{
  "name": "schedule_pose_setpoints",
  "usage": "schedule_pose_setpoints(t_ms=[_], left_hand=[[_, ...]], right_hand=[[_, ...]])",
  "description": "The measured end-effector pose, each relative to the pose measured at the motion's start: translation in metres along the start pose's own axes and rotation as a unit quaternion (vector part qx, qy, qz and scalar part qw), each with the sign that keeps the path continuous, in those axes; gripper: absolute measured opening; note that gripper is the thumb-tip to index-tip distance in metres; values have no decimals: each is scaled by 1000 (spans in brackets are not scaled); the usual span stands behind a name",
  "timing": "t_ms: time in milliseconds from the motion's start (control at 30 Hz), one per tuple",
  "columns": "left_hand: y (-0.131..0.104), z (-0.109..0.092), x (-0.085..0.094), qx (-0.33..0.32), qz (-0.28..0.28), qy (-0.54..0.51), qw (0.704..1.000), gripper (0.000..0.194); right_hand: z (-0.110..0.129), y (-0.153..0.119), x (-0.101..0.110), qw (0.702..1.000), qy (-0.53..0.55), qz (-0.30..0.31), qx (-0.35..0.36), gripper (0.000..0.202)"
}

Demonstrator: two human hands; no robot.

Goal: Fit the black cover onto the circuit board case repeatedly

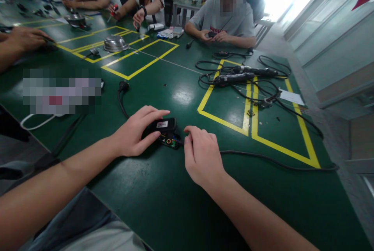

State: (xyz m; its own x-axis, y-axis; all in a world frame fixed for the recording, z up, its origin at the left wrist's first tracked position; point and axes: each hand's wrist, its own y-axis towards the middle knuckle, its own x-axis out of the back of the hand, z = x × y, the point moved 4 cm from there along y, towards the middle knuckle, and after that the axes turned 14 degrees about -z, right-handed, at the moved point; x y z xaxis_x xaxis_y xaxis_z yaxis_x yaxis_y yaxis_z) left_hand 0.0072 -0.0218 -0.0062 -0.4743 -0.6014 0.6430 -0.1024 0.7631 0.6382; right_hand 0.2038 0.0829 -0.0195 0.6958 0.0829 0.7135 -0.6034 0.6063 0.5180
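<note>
On the green table in front of me lies a black plastic case (166, 125) with a white label. Its shell is parted at the near right end, where a small circuit board (170, 142) with coloured wires shows. My left hand (140, 132) grips the case, thumb on the near side and fingers on the far side. A black cable (263, 158) runs right from the case. Closed at that end is my right hand (203, 149), its fingers curled around the cable; the fingertips are partly hidden. A black power plug (124, 86) on a cord lies beyond my left hand.
Black handheld tools (235, 78) with tangled cords lie at right among yellow tape lines, near small screws (250, 113) and a white paper (292, 97). A metal bowl (114, 43) stands further back. Co-workers sit across the table; another person's hand (27, 40) rests at left.
</note>
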Motion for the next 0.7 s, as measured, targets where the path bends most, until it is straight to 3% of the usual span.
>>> schedule_pose_setpoints(t_ms=[200,700], left_hand=[[-3,-10,-10,-93,92,-10,991,47],[7,-22,-11,-105,122,8,987,39]], right_hand=[[1,1,1,1000,11,10,3,31],[2,0,-3,999,-25,25,16,18]])
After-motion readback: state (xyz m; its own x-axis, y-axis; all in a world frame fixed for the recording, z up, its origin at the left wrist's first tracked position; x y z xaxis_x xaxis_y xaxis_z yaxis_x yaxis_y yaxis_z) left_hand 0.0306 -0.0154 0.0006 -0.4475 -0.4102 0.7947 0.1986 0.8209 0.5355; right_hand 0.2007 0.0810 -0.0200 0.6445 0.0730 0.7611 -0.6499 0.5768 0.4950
